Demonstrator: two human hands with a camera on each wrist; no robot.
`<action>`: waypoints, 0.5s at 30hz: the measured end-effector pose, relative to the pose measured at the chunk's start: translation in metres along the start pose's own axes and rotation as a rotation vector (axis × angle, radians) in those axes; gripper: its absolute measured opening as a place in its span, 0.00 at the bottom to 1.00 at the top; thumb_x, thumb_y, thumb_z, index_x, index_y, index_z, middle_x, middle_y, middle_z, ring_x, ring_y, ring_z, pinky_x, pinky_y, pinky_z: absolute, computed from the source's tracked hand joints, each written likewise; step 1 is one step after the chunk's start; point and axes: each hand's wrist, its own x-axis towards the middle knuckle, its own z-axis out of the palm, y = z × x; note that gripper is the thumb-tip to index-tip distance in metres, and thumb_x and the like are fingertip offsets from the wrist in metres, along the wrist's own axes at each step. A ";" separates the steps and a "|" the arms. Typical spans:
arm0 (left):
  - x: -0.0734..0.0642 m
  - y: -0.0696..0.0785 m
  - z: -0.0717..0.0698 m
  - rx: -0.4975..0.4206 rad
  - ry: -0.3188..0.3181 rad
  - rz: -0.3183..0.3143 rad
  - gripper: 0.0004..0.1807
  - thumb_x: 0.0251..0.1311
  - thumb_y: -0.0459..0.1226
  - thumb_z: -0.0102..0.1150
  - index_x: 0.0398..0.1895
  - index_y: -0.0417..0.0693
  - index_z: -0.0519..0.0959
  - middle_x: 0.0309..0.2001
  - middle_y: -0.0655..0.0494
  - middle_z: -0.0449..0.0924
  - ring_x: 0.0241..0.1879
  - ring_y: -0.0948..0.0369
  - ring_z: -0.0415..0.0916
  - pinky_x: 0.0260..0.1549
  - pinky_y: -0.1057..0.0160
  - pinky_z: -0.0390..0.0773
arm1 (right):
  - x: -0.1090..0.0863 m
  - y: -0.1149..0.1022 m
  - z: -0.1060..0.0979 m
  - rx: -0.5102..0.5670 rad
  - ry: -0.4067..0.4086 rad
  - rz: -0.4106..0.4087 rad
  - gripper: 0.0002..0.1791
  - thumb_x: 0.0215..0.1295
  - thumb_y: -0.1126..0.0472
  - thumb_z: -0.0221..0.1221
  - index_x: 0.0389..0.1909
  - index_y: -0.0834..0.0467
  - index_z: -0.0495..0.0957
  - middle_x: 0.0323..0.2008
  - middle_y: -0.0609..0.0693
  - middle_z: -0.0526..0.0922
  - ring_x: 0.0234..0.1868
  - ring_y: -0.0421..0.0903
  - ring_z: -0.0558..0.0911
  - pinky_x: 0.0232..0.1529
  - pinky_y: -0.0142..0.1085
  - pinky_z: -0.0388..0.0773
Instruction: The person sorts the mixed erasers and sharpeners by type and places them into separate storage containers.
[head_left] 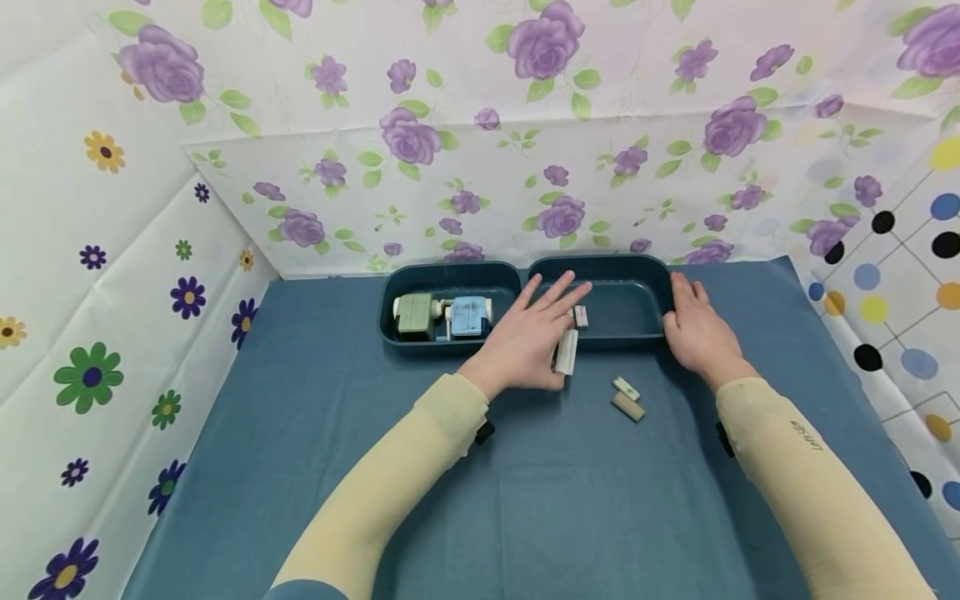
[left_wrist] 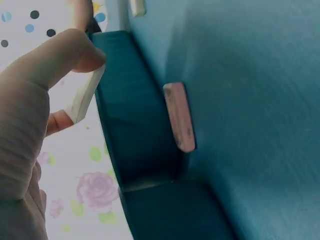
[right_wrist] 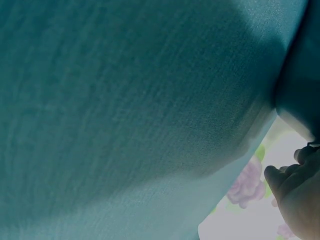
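My left hand (head_left: 525,342) is over the near wall of the right bin (head_left: 630,343), pinching a white eraser (head_left: 567,352) between thumb and finger. The left wrist view shows this eraser (left_wrist: 85,95) tilted above the rim. Inside that bin lies a small pale pink block (head_left: 581,316), partly covered by the hand. At the bin's right end, my right hand (head_left: 701,333) touches the outer wall with mostly straight fingers. A whitish eraser (head_left: 626,388) and a beige one (head_left: 628,407) lie on the table. A pinkish eraser (left_wrist: 180,117) sits close to the bin's near wall.
The left bin (head_left: 450,348) adjoins the right one and holds a green boxy device (head_left: 415,314) and a light blue one (head_left: 469,317), both with white knobs. Flowered sheeting (head_left: 420,200) rises behind the bins. Blue cloth (head_left: 570,500) covers the table.
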 end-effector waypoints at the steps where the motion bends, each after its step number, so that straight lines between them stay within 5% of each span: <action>1: 0.000 -0.002 -0.001 0.004 0.010 -0.017 0.34 0.51 0.61 0.76 0.58 0.57 0.83 0.88 0.59 0.34 0.84 0.59 0.16 0.81 0.48 0.22 | 0.000 0.000 0.000 0.002 -0.001 0.002 0.38 0.85 0.58 0.33 0.87 0.60 0.28 0.86 0.62 0.33 0.85 0.68 0.35 0.78 0.69 0.44; 7: -0.002 -0.008 -0.005 -0.006 0.034 -0.093 0.30 0.50 0.59 0.76 0.52 0.55 0.84 0.88 0.58 0.37 0.85 0.58 0.18 0.81 0.48 0.23 | 0.000 0.001 0.000 0.005 -0.003 0.002 0.38 0.85 0.58 0.32 0.86 0.60 0.27 0.86 0.61 0.31 0.85 0.67 0.33 0.78 0.69 0.44; 15: 0.000 -0.008 -0.004 0.007 0.006 -0.145 0.34 0.50 0.62 0.76 0.56 0.55 0.85 0.88 0.59 0.36 0.83 0.60 0.15 0.81 0.48 0.23 | 0.001 0.002 0.000 -0.001 -0.002 -0.002 0.38 0.85 0.58 0.33 0.86 0.60 0.27 0.86 0.62 0.33 0.85 0.67 0.34 0.79 0.68 0.44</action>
